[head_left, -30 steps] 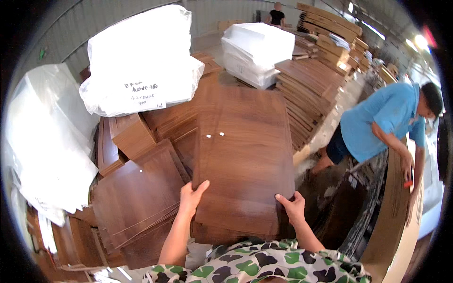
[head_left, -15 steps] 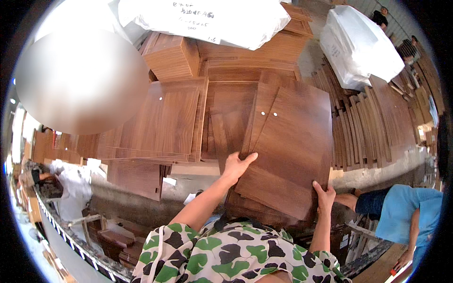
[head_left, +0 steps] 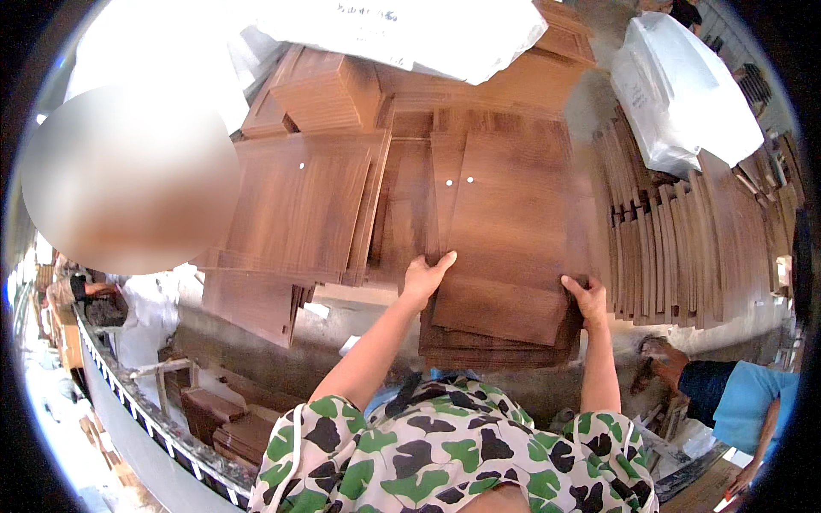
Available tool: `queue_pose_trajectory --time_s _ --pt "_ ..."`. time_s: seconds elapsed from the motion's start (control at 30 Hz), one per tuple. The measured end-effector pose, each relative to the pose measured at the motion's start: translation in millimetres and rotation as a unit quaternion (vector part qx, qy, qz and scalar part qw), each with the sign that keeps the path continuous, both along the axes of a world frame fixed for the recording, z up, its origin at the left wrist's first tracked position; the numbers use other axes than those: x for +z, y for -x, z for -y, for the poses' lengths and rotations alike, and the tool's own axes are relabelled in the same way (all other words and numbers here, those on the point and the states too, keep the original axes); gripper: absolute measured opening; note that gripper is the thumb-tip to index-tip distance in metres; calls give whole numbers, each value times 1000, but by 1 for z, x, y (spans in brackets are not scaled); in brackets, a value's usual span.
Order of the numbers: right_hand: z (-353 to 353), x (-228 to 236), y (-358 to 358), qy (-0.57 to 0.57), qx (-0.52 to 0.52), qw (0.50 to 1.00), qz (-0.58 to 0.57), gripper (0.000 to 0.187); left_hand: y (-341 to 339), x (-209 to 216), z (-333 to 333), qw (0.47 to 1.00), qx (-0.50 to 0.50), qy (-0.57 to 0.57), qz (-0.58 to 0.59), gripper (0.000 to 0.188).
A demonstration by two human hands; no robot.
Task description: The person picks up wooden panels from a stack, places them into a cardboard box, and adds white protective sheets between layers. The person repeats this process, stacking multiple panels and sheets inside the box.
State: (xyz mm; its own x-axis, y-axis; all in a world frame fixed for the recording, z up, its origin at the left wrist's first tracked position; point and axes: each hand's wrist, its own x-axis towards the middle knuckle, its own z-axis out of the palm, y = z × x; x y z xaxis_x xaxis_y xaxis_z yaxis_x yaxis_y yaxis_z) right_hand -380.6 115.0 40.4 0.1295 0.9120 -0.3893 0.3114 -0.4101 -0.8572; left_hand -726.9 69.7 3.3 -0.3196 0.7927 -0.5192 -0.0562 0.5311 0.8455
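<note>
My left hand (head_left: 425, 279) grips the left edge of a dark brown wood-grain panel (head_left: 510, 248), its thumb lying on top. At the panel's right edge my right hand (head_left: 587, 301) is closed the same way, thumb over the face. The fingers under the edges are hidden. Beneath this panel lies a second panel (head_left: 445, 154), showing as a strip along the left; each carries a small white dot near its left side. Both rest over a stack of similar panels (head_left: 487, 355), whose edges show nearest my body.
More brown panels (head_left: 295, 214) lie stacked to the left. On the right stands a row of upright boards (head_left: 654, 252). White-wrapped bundles (head_left: 410, 34) sit at the back, with another wrapped bundle (head_left: 680, 94) at back right. A person in blue (head_left: 753, 402) is at the right.
The top panels have turned from a slant to nearly straight and overlap more evenly. Both hands moved with them, still on the edges. The view has shifted slightly.
</note>
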Motion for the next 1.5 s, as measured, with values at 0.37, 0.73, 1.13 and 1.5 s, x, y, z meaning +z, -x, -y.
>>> queue_pose_trajectory --time_s 0.37,0.73,1.13,1.5 --pt "-8 10 11 52 -2 998 -34 59 19 -1 -18 1000 -23 13 -4 80" --pt "-8 16 -1 54 7 998 -17 71 7 33 -26 994 -62 83 -33 75" --pt "-11 19 7 56 50 996 53 65 20 66 -38 866 -349 193 -302 87" --pt "-31 50 45 17 231 801 552 66 35 52 -16 813 -357 61 -456 81"
